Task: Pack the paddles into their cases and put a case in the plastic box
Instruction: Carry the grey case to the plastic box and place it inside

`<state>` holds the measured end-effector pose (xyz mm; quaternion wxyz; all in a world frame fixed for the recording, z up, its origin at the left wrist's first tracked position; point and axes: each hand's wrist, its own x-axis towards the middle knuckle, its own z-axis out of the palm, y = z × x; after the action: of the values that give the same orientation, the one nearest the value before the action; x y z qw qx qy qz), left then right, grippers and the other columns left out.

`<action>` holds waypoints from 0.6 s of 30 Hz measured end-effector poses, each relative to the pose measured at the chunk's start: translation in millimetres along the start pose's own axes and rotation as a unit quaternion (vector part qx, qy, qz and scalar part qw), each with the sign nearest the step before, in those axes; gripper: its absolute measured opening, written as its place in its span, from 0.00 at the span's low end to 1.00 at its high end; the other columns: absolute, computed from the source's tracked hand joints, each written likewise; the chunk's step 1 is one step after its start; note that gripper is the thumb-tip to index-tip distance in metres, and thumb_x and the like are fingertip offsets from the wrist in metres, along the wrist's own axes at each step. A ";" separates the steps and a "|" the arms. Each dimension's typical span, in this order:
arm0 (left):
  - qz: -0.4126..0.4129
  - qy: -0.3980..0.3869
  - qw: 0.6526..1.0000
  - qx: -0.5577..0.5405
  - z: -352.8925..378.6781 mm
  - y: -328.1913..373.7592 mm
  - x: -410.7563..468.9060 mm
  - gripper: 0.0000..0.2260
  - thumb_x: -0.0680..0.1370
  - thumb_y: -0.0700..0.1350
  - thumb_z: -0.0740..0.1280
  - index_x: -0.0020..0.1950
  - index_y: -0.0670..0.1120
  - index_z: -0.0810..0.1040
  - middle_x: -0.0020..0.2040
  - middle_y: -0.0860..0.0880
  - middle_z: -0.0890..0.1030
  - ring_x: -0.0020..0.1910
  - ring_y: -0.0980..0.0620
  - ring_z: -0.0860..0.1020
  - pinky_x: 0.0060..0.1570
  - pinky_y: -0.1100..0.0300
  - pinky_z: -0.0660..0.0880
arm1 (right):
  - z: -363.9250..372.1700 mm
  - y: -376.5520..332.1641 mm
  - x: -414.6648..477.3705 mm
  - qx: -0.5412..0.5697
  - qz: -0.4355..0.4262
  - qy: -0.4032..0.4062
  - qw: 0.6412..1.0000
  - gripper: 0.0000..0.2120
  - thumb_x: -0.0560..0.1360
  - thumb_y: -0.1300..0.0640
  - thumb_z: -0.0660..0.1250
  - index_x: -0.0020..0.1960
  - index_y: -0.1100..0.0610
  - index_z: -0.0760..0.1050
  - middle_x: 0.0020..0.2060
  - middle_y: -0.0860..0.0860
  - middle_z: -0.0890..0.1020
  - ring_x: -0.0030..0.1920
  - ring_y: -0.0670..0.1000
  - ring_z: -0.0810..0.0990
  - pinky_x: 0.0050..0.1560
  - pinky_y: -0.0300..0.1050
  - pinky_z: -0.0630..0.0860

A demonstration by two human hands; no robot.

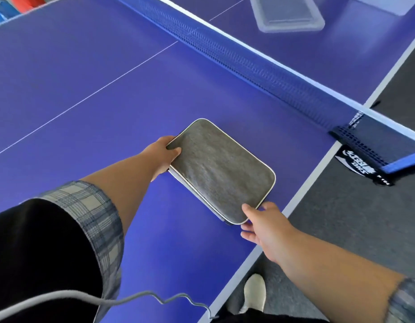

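A grey rectangular paddle case with a pale trim lies on the blue table-tennis table, near its right edge. My left hand grips the case's far left corner, thumb on top. My right hand holds the near right corner, thumb on the lid and fingers beneath the edge. No paddle is visible; the inside of the case is hidden. The clear plastic box stands beyond the net at the top right.
The blue net crosses the table diagonally, with its clamp at the right edge. Dark floor lies right of the table. A grey cable hangs at the bottom. Red and blue objects sit at the top left.
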<state>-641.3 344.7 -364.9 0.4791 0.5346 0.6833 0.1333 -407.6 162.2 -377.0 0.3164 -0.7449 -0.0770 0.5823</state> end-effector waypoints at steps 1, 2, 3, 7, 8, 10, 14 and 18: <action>-0.003 -0.007 1.000 0.019 0.3 -3.0 5.0 0.16 0.79 0.53 0.64 0.67 0.59 0.72 0.54 0.48 0.79 0.50 0.43 0.80 0.50 0.47 0.81 | 3.0 1.3 -0.3 0.003 0.002 0.012 1.000 0.19 0.76 0.53 0.73 0.61 0.53 0.68 0.50 0.55 0.79 0.45 0.53 0.83 0.41 0.49 0.84; -0.002 -0.012 0.999 0.044 0.6 -5.5 9.0 0.16 0.79 0.54 0.64 0.67 0.59 0.73 0.54 0.48 0.79 0.48 0.44 0.79 0.46 0.50 0.81 | 5.0 2.0 0.3 -0.005 0.004 0.024 1.000 0.20 0.75 0.52 0.73 0.62 0.52 0.68 0.50 0.54 0.79 0.46 0.52 0.82 0.43 0.49 0.84; 0.001 -0.011 0.998 0.069 1.1 -6.8 12.6 0.16 0.78 0.54 0.64 0.65 0.58 0.73 0.54 0.48 0.78 0.46 0.45 0.79 0.39 0.53 0.80 | 6.1 1.8 1.0 -0.016 0.008 0.035 0.999 0.21 0.75 0.51 0.72 0.63 0.52 0.68 0.50 0.53 0.78 0.47 0.52 0.80 0.46 0.50 0.83; -0.029 -0.009 0.995 0.094 3.6 1.4 26.7 0.20 0.71 0.63 0.61 0.61 0.59 0.72 0.50 0.49 0.77 0.38 0.44 0.78 0.27 0.58 0.75 | 8.1 -6.2 7.3 0.023 0.031 0.066 0.997 0.28 0.73 0.42 0.72 0.69 0.50 0.68 0.56 0.51 0.76 0.50 0.50 0.79 0.58 0.52 0.81; -0.047 -0.023 0.994 0.091 4.3 5.0 28.6 0.24 0.69 0.69 0.59 0.61 0.60 0.72 0.49 0.49 0.77 0.38 0.44 0.78 0.28 0.57 0.76 | 10.0 -8.8 8.5 0.036 0.039 0.063 0.997 0.29 0.73 0.39 0.72 0.69 0.48 0.69 0.59 0.49 0.76 0.50 0.50 0.80 0.60 0.53 0.80; -0.074 -0.046 0.994 0.067 4.7 11.3 31.2 0.30 0.63 0.75 0.59 0.57 0.58 0.74 0.48 0.49 0.78 0.37 0.44 0.78 0.30 0.56 0.76 | 14.0 -12.3 12.5 0.075 0.053 0.053 0.994 0.29 0.73 0.36 0.72 0.68 0.46 0.72 0.62 0.46 0.77 0.54 0.52 0.81 0.63 0.54 0.79; -0.111 -0.101 0.989 0.012 6.1 2.6 33.4 0.30 0.64 0.71 0.72 0.53 0.49 0.80 0.44 0.47 0.85 0.40 0.44 0.83 0.35 0.57 0.75 | 6.7 -10.9 14.5 0.205 0.065 0.017 0.977 0.20 0.75 0.47 0.75 0.63 0.54 0.78 0.56 0.51 0.85 0.57 0.55 0.84 0.64 0.56 0.79; -0.100 -0.189 0.975 -0.066 9.0 -1.2 9.4 0.31 0.61 0.60 0.77 0.58 0.43 0.80 0.46 0.48 0.87 0.43 0.49 0.86 0.43 0.56 0.78 | -15.3 -5.0 0.6 0.239 0.054 -0.008 0.969 0.18 0.75 0.50 0.75 0.62 0.54 0.78 0.53 0.53 0.87 0.53 0.57 0.86 0.55 0.57 0.82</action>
<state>-634.6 349.4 -375.1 0.6444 0.4463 0.6204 0.0257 -392.1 160.6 -372.9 0.4529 -0.6457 0.1020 0.6062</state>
